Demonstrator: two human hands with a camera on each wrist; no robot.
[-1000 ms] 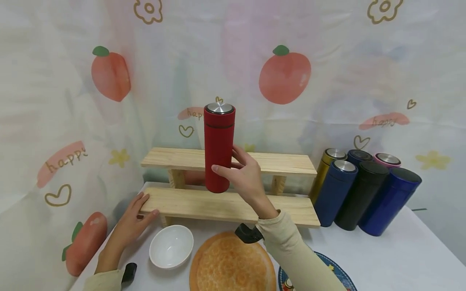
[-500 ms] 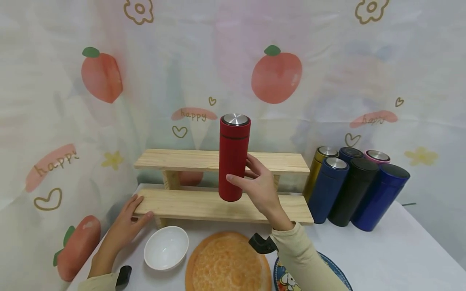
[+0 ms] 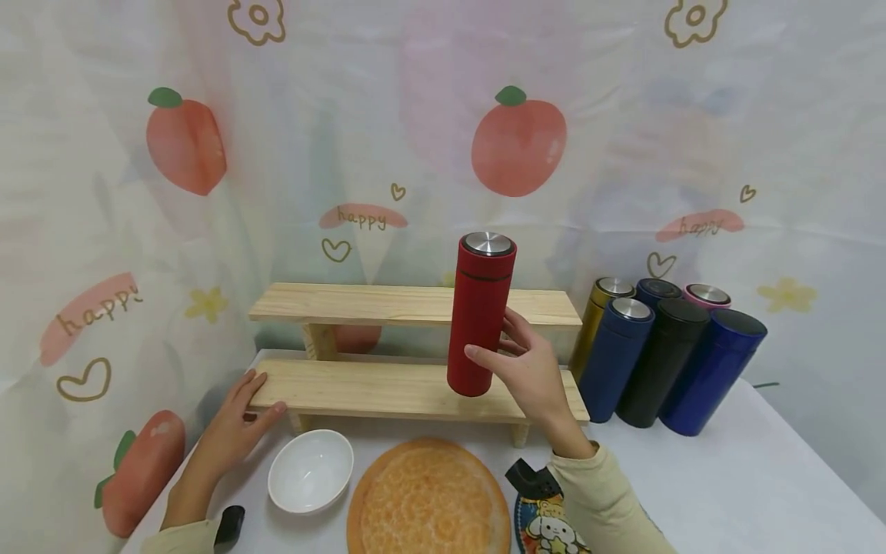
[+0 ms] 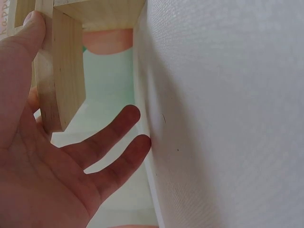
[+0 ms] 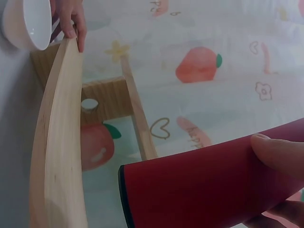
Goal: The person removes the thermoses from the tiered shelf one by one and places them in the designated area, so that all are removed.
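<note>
A red thermos (image 3: 483,315) with a steel-topped lid is held nearly upright by my right hand (image 3: 533,377), thumb in front and fingers behind. It hangs in front of the two-tier wooden shelf (image 3: 388,388), overlapping both boards in the head view. The right wrist view shows the red thermos's (image 5: 199,190) dark-rimmed base, apart from the lower board. My left hand (image 3: 231,427) grips the left end of the lower board. In the left wrist view, its thumb (image 4: 33,35) lies on the board end (image 4: 47,71), while two fingers extend free below.
Several thermoses, including a gold one (image 3: 591,323), a blue one (image 3: 616,358) and a black one (image 3: 661,365), stand clustered right of the shelf. In front are a white bowl (image 3: 310,471), a round bread-patterned mat (image 3: 429,500) and a cartoon-printed mat (image 3: 550,527). A printed curtain (image 3: 415,115) hangs behind.
My right hand has carried the red thermos rightward and lower in front of the shelf. The left hand keeps its place on the board end. The head view has shifted slightly.
</note>
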